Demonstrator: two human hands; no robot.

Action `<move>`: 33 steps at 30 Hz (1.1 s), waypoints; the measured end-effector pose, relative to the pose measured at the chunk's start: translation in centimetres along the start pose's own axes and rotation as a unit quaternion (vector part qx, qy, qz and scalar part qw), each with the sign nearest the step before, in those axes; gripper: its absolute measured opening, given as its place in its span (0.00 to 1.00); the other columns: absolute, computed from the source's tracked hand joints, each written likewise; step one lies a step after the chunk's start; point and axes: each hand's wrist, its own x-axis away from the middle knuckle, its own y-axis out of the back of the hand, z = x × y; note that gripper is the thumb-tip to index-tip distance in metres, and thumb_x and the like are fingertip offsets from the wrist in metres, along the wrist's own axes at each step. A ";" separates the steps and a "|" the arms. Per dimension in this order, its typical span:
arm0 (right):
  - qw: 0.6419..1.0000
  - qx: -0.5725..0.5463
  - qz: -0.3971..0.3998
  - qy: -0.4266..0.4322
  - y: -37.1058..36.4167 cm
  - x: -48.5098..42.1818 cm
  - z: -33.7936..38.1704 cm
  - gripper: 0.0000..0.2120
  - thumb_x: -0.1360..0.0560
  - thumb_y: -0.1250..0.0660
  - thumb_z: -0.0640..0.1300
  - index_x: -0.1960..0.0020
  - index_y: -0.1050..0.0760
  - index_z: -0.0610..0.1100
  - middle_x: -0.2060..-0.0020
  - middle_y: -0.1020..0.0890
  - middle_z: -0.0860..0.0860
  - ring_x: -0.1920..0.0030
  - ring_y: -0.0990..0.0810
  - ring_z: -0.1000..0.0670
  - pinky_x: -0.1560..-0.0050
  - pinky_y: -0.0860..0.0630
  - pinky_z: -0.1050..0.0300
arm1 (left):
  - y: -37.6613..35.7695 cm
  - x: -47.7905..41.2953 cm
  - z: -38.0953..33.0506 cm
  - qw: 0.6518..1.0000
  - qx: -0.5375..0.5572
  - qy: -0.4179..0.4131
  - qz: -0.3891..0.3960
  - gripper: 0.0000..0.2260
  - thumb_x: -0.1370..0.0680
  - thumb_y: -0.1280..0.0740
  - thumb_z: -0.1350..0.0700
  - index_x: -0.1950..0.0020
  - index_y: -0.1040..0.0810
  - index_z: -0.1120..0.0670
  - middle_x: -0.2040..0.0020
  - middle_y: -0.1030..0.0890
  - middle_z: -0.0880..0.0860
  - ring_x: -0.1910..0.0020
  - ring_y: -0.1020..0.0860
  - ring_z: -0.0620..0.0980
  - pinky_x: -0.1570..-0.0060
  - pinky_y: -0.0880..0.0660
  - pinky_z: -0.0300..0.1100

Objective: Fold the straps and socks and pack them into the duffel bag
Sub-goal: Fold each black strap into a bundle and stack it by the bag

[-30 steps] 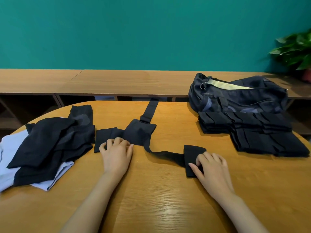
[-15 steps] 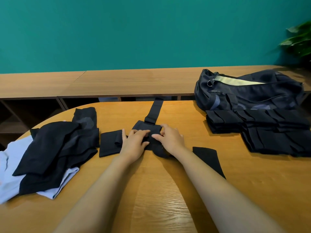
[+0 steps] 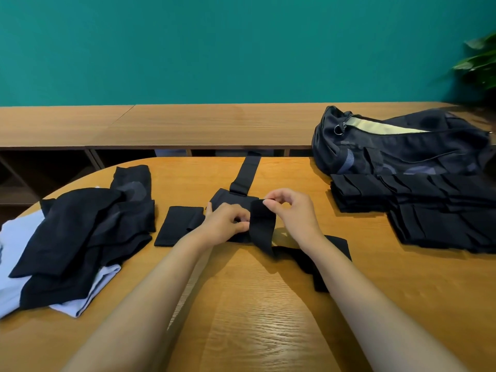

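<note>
While the right hand (image 3: 295,214) pinches a lifted end of the black strap (image 3: 261,230), left hand (image 3: 225,224) pinching it beside, duffel bag (image 3: 402,154) at far right.

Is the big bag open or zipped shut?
Open. The duffel bag gapes along its top, and pale lining shows through the gap.

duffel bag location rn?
Head view: the duffel bag sits at the far right, directly behind the folded black stack and up-right of the strap at centre.
</note>
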 end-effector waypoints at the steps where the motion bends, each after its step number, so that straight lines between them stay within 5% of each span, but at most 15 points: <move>1: 1.000 -0.008 -0.003 0.001 0.3 0.2 0.1 0.05 0.24 0.30 0.41 0.57 0.20 0.50 0.61 0.20 0.59 0.59 0.24 0.66 0.59 0.32 0.78 | 0.0 0.0 -0.1 1.000 -0.005 -0.004 -0.006 0.14 0.20 0.34 0.56 0.61 0.31 0.40 0.56 0.26 0.41 0.49 0.30 0.43 0.28 0.62 0.64; 6: 0.997 -0.076 -0.017 -0.018 2.4 0.7 0.2 0.08 0.24 0.30 0.39 0.58 0.21 0.51 0.60 0.17 0.56 0.60 0.22 0.66 0.59 0.30 0.76 | -0.9 0.3 -0.4 1.000 0.002 -0.017 0.021 0.13 0.20 0.35 0.53 0.37 0.28 0.40 0.52 0.24 0.37 0.40 0.33 0.43 0.30 0.66 0.63; 10: 0.997 -0.072 0.011 -0.020 3.4 1.0 0.5 0.06 0.24 0.31 0.38 0.56 0.20 0.49 0.59 0.17 0.55 0.59 0.22 0.64 0.57 0.29 0.74 | -1.5 0.1 -1.2 0.997 0.059 -0.021 0.050 0.08 0.19 0.38 0.53 0.55 0.27 0.39 0.58 0.25 0.40 0.51 0.29 0.41 0.27 0.50 0.64; 13: 0.997 -0.062 0.035 -0.019 4.3 2.1 1.2 0.07 0.24 0.32 0.37 0.57 0.20 0.47 0.61 0.17 0.55 0.60 0.22 0.64 0.57 0.29 0.74 | -0.9 -0.3 -1.0 0.996 0.082 0.026 -0.028 0.08 0.20 0.36 0.50 0.59 0.24 0.44 0.54 0.22 0.41 0.50 0.24 0.45 0.34 0.34 0.56; 18: 0.995 -0.098 0.023 -0.028 7.2 3.8 2.1 0.04 0.24 0.31 0.38 0.55 0.18 0.45 0.60 0.16 0.53 0.59 0.20 0.60 0.58 0.27 0.72 | 1.3 -0.7 2.1 0.943 0.023 0.234 -0.235 0.14 0.18 0.41 0.47 0.52 0.19 0.52 0.55 0.19 0.50 0.48 0.23 0.55 0.35 0.41 0.53; 20: 0.995 -0.095 -0.014 -0.031 7.7 2.7 2.5 0.03 0.24 0.31 0.39 0.53 0.19 0.46 0.62 0.17 0.53 0.62 0.22 0.60 0.60 0.27 0.70 | 1.3 -1.3 2.0 0.938 0.023 0.229 -0.258 0.14 0.17 0.41 0.49 0.52 0.19 0.52 0.53 0.18 0.52 0.46 0.24 0.57 0.34 0.43 0.55; 23: 0.993 -0.094 -0.065 -0.037 7.5 -0.1 3.2 0.05 0.23 0.32 0.41 0.48 0.20 0.46 0.56 0.18 0.54 0.60 0.21 0.56 0.56 0.26 0.63 | 0.9 -2.0 1.2 0.937 0.013 0.211 -0.278 0.12 0.17 0.41 0.53 0.38 0.21 0.51 0.41 0.21 0.53 0.37 0.28 0.57 0.28 0.47 0.57; 27: 1.000 -0.009 0.011 -0.023 7.5 -1.7 1.9 0.21 0.20 0.35 0.44 0.28 0.32 0.50 0.35 0.27 0.55 0.54 0.16 0.56 0.40 0.26 0.56 | 0.0 -1.1 0.3 0.945 -0.011 0.198 -0.260 0.20 0.18 0.40 0.50 0.25 0.35 0.52 0.30 0.30 0.55 0.29 0.35 0.58 0.26 0.53 0.59; 33: 0.960 0.263 0.097 -0.028 8.6 4.8 -3.6 0.19 0.21 0.35 0.48 0.31 0.29 0.52 0.34 0.25 0.56 0.34 0.27 0.54 0.37 0.31 0.59 | -3.3 3.2 -3.0 0.958 0.010 0.111 -0.263 0.19 0.19 0.38 0.50 0.28 0.32 0.49 0.31 0.29 0.50 0.29 0.35 0.51 0.24 0.56 0.55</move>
